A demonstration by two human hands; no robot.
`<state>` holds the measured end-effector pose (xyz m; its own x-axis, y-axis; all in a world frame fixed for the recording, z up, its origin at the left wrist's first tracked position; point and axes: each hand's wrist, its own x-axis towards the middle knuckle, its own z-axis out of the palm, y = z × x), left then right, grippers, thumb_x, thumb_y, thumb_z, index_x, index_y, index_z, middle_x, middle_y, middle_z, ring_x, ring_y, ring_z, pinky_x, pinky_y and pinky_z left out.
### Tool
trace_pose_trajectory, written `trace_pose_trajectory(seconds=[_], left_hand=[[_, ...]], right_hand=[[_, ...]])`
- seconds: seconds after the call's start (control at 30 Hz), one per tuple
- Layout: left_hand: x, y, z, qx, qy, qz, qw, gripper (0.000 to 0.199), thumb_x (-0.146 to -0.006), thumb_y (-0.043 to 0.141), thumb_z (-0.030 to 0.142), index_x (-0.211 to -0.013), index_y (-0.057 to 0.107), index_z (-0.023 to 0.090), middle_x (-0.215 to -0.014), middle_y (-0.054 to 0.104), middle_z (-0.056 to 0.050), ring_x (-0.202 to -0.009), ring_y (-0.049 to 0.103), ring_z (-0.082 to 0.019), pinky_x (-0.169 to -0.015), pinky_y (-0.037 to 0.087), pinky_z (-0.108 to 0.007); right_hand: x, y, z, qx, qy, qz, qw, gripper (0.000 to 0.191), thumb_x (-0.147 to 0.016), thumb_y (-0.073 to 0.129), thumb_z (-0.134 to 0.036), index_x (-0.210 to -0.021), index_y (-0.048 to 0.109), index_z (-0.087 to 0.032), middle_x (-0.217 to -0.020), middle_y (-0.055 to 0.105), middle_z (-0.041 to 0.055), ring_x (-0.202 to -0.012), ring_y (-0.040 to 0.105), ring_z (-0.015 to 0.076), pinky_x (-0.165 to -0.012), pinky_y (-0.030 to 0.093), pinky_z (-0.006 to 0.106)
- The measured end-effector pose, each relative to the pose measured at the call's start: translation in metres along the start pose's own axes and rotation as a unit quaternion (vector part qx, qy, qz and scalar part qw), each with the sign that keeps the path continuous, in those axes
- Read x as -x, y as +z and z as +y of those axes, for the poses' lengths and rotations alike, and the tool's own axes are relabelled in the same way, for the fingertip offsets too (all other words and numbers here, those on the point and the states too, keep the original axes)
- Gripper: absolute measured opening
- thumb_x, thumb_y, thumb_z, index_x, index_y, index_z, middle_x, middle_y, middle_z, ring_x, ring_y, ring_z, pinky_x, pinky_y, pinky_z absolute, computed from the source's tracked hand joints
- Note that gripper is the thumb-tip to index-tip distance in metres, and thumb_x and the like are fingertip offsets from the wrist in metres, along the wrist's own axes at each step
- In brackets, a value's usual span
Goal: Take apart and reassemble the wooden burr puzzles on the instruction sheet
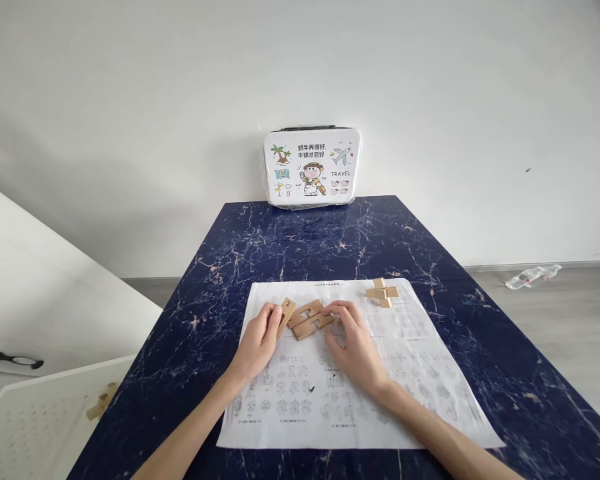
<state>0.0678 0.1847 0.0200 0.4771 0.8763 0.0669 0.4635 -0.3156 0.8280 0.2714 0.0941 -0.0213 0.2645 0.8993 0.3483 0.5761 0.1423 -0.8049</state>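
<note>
My left hand (pixel 263 333) is closed on a flat wooden puzzle piece (pixel 287 308) with a "2" marked near its upper end. Right beside it, two notched wooden puzzle pieces (pixel 312 326) lie edge to edge over the printed sheet, a gap showing between them. The thumb and fingers of my right hand (pixel 353 340) pinch the right end of these notched pieces. Farther right, an assembled wooden cross-shaped burr puzzle (pixel 382 293) sits on the sheet's far corner, apart from both hands.
A white sheet (pixel 405 427) printed with puzzle diagrams covers the near part of the blue marbled table (pixel 300 250). A white cartoon-printed case (pixel 313 167) stands at the far edge against the wall. Lower left, a white basket (pixel 35 427) holds wooden pieces (pixel 101 402). Plastic bottles (pixel 533 276) lie on the floor.
</note>
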Motion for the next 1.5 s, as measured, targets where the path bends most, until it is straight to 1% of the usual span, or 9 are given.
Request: trace_pose_trajectory(seconds=[0.13,0.27,0.47,0.67,0.87,1.07,1.17,1.3,1.5], left_hand=[[0.000,-0.006,0.007,0.046,-0.038,-0.008,0.998,0.045,-0.111,0.037,0.058,-0.087,0.050,0.023,-0.076,0.046,0.002,-0.068,0.048,-0.017,-0.065,0.039,-0.029],[-0.001,-0.007,0.007,0.129,-0.078,-0.042,0.988,0.043,-0.108,0.042,0.061,-0.095,0.055,0.023,-0.080,0.056,0.001,-0.067,0.054,-0.016,-0.063,0.045,-0.028],[-0.003,-0.008,0.005,0.178,-0.080,-0.069,0.978,0.042,-0.106,0.047,0.062,-0.103,0.057,0.021,-0.073,0.062,0.001,-0.064,0.060,-0.017,-0.063,0.047,-0.029],[-0.004,-0.007,0.008,0.183,-0.064,-0.053,0.980,0.040,-0.107,0.047,0.059,-0.109,0.059,0.021,-0.098,0.071,-0.005,-0.065,0.059,-0.015,-0.062,0.046,-0.029],[-0.002,-0.010,0.013,0.147,-0.074,-0.039,0.986,0.046,-0.108,0.041,0.061,-0.113,0.065,0.022,-0.084,0.067,-0.003,-0.078,0.063,-0.021,-0.070,0.048,-0.030],[-0.003,-0.010,0.010,0.184,-0.087,-0.023,0.979,0.044,-0.105,0.048,0.058,-0.127,0.065,0.023,-0.107,0.072,-0.008,-0.096,0.069,-0.027,-0.077,0.055,-0.034],[-0.005,-0.009,0.006,0.204,-0.082,-0.004,0.976,0.044,-0.105,0.048,0.055,-0.130,0.065,0.023,-0.117,0.073,-0.010,-0.102,0.071,-0.029,-0.081,0.057,-0.035],[-0.006,-0.007,0.006,0.232,-0.088,0.002,0.969,0.046,-0.103,0.055,0.054,-0.135,0.065,0.022,-0.136,0.071,-0.011,-0.110,0.072,-0.030,-0.082,0.060,-0.036],[-0.004,-0.006,0.014,0.252,-0.077,-0.007,0.965,0.051,-0.101,0.061,0.052,-0.141,0.063,0.021,-0.141,0.070,-0.013,-0.135,0.064,-0.037,-0.090,0.064,-0.039]], right_hand=[[0.001,0.002,0.002,0.037,-0.027,-0.004,0.999,0.039,-0.091,0.054,-0.009,-0.127,0.056,-0.026,-0.131,0.061,0.0102,-0.124,0.060,0.0313,-0.103,0.057,0.053],[0.001,0.002,0.004,0.058,-0.055,-0.021,0.997,0.037,-0.093,0.055,-0.009,-0.126,0.056,-0.025,-0.127,0.064,0.0105,-0.120,0.061,0.0317,-0.102,0.057,0.054],[0.000,0.001,0.003,0.081,-0.072,-0.039,0.993,0.029,-0.095,0.062,-0.016,-0.122,0.058,-0.025,-0.118,0.067,0.0107,-0.112,0.061,0.0322,-0.094,0.058,0.051],[-0.001,0.000,0.001,0.082,-0.082,-0.074,0.991,0.022,-0.093,0.065,-0.017,-0.114,0.062,-0.023,-0.107,0.067,0.0093,-0.101,0.059,0.0299,-0.088,0.057,0.047],[-0.001,-0.001,0.000,0.086,-0.077,-0.092,0.989,0.017,-0.090,0.071,-0.016,-0.104,0.064,-0.022,-0.098,0.064,0.0070,-0.095,0.057,0.0280,-0.084,0.055,0.044],[-0.002,-0.002,0.000,0.075,-0.085,-0.102,0.988,0.007,-0.102,0.060,-0.018,-0.097,0.063,-0.023,-0.097,0.064,0.0069,-0.092,0.059,0.0265,-0.081,0.053,0.042],[-0.003,-0.004,-0.002,0.039,-0.073,-0.101,0.991,0.009,-0.103,0.057,-0.019,-0.097,0.061,-0.023,-0.100,0.065,0.0068,-0.089,0.061,0.0249,-0.080,0.052,0.040],[-0.005,-0.008,-0.005,-0.025,-0.018,-0.114,0.993,0.010,-0.104,0.055,-0.027,-0.095,0.060,-0.024,-0.091,0.067,0.0041,-0.078,0.061,0.0217,-0.071,0.050,0.035],[-0.006,-0.014,-0.008,-0.153,0.055,-0.183,0.969,0.026,-0.111,0.044,-0.042,-0.102,0.059,-0.023,-0.075,0.064,-0.0004,-0.060,0.051,0.0152,-0.058,0.044,0.029]])
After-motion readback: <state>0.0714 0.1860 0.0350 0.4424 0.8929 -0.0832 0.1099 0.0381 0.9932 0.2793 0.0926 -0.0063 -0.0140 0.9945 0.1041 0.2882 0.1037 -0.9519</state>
